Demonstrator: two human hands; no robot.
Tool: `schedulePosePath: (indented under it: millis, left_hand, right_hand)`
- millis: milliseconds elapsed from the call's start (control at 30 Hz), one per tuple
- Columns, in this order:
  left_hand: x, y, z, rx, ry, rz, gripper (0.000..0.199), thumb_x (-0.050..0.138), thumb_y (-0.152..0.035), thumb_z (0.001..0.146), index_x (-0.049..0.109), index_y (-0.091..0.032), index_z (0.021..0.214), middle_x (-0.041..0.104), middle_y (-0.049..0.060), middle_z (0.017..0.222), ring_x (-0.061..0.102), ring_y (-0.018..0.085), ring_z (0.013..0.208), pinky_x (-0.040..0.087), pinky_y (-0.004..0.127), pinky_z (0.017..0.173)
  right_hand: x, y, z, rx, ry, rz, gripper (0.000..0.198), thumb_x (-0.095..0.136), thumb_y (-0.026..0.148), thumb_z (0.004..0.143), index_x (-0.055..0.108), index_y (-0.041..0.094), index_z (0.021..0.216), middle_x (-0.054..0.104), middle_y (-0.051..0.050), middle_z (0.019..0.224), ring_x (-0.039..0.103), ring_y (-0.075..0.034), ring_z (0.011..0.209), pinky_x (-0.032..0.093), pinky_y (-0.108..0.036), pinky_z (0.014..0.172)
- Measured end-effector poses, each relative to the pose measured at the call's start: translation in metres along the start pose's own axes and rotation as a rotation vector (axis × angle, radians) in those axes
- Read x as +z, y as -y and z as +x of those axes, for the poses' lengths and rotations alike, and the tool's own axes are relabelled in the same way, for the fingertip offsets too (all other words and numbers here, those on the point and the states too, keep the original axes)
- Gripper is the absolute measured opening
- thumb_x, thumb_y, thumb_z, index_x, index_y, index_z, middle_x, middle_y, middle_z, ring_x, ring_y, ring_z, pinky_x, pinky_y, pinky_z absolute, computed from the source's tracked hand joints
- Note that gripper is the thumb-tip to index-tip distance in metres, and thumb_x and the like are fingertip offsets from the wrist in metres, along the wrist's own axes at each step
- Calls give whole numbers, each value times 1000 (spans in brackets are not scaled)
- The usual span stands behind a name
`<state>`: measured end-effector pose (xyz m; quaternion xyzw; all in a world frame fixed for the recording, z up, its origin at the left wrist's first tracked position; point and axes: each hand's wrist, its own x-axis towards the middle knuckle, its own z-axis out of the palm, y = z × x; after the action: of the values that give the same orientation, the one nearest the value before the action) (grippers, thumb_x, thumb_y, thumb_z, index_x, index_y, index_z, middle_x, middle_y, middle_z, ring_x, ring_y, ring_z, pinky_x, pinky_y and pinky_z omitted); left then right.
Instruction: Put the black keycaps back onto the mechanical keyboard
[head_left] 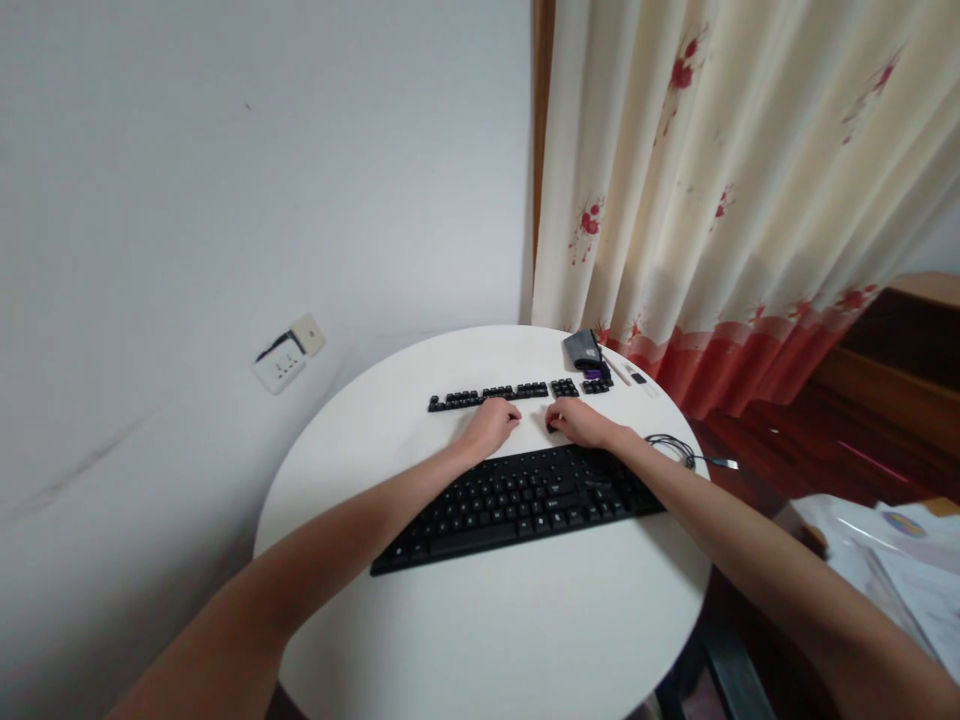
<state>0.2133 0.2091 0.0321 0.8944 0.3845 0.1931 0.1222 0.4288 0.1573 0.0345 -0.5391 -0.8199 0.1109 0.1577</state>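
1. Here's the black keyboard (517, 500), lying slightly aslant across the middle of the round white table (480, 640), its long side facing the near edge, and both forearms reach over it.
2. The left hand (491, 425) is just beyond the keyboard's far side, fingers curled in close to the thumb; there's a dark spot at the tips, but whether they grip anything I cannot tell.
3. Over to the right hand (576, 420), just across from the left with a bare strip of table between them: thumb and fingers pinched together on a small black piece (552, 428), mostly hidden, held low above the tabletop.
4. Beyond the hands, toward the far edge, runs a line of loose black keys (532, 390), set out in groups, the last ones over toward the right edge.
5. Right behind those last groups, by the far right edge, sits a folded grey cloth item (582, 350) with something purple (593, 374) beside it, and near that a small black-and-white object (637, 379), too small to name.
6. And at the right edge, a coiled cable (671, 443) lies next to the right forearm, its metal plug (723, 463) poking out past the rim.
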Motion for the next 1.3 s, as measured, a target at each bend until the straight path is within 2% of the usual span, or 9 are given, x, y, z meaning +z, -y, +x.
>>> schedulePosePath:
  millis: [133, 233, 333, 433, 600, 733, 900, 1000, 1300]
  left_hand:
    - [-4, -4, -13, -38, -18, -76, 12, 67, -11, 80, 76, -15, 87, 75, 8, 88, 69, 21, 83, 52, 32, 82]
    - [-6, -15, -26, -64, -30, -143, 16, 69, -11, 78, 74, -14, 93, 75, 6, 86, 70, 19, 78, 55, 29, 76]
    - [-10, -36, -44, -65, -49, -242, 23, 70, -12, 78, 71, -16, 101, 75, 4, 89, 69, 16, 76, 56, 26, 74]
    - [-15, -63, -64, -32, -77, -389, 26, 70, -11, 77, 71, -17, 102, 74, 3, 91, 68, 15, 75, 57, 26, 74]
    - [-16, -91, -85, 22, -64, -367, 27, 69, -11, 77, 71, -19, 103, 74, 2, 95, 67, 16, 78, 56, 29, 80]
    - [-11, -90, -89, 25, -84, -278, 24, 71, -14, 78, 72, -21, 101, 74, 2, 98, 67, 20, 90, 52, 35, 88]
    - [-2, -81, -90, 34, -90, -240, 14, 72, -16, 79, 74, -23, 91, 75, -1, 95, 65, 21, 91, 50, 37, 88]
    - [0, -79, -90, 66, -91, -257, 9, 71, -15, 81, 74, -23, 84, 75, -1, 92, 65, 19, 89, 49, 36, 89]
    - [4, -78, -90, 58, -120, -217, 9, 70, -19, 84, 76, -25, 86, 76, -1, 94, 64, 19, 90, 47, 37, 88]
  right_hand:
    - [3, -3, -1, -19, -30, 20, 22, 55, 11, 85, 75, 13, 94, 73, -9, 92, 64, -19, 83, 45, -25, 77]
    - [5, -6, -3, -48, -36, 17, 22, 62, 11, 79, 76, 13, 96, 71, -9, 92, 62, -19, 82, 44, -26, 77]
    - [6, -8, -4, -68, -44, 7, 22, 65, 9, 76, 77, 13, 94, 68, -10, 90, 60, -20, 82, 44, -27, 78]
    - [3, -3, -7, -83, -62, 6, 16, 63, 11, 79, 76, 14, 89, 66, -10, 87, 59, -21, 82, 44, -29, 78]
    - [-5, 18, -28, -106, -223, 122, 18, 58, 12, 86, 73, 14, 95, 67, -9, 90, 60, -20, 82, 46, -30, 77]
    - [-5, 34, -59, -49, -331, 245, 21, 60, 16, 88, 67, 17, 108, 68, -7, 93, 62, -19, 82, 48, -31, 76]
    - [3, 45, -88, -32, -368, 313, 14, 60, 18, 89, 70, 20, 99, 69, -6, 91, 63, -19, 83, 50, -33, 77]
    - [8, 47, -93, -70, -352, 329, 18, 58, 16, 91, 72, 21, 101, 69, -6, 96, 64, -20, 88, 50, -34, 83]
    - [10, 47, -93, -100, -316, 348, 25, 56, 13, 91, 73, 23, 106, 70, -6, 98, 64, -20, 90, 51, -34, 84]
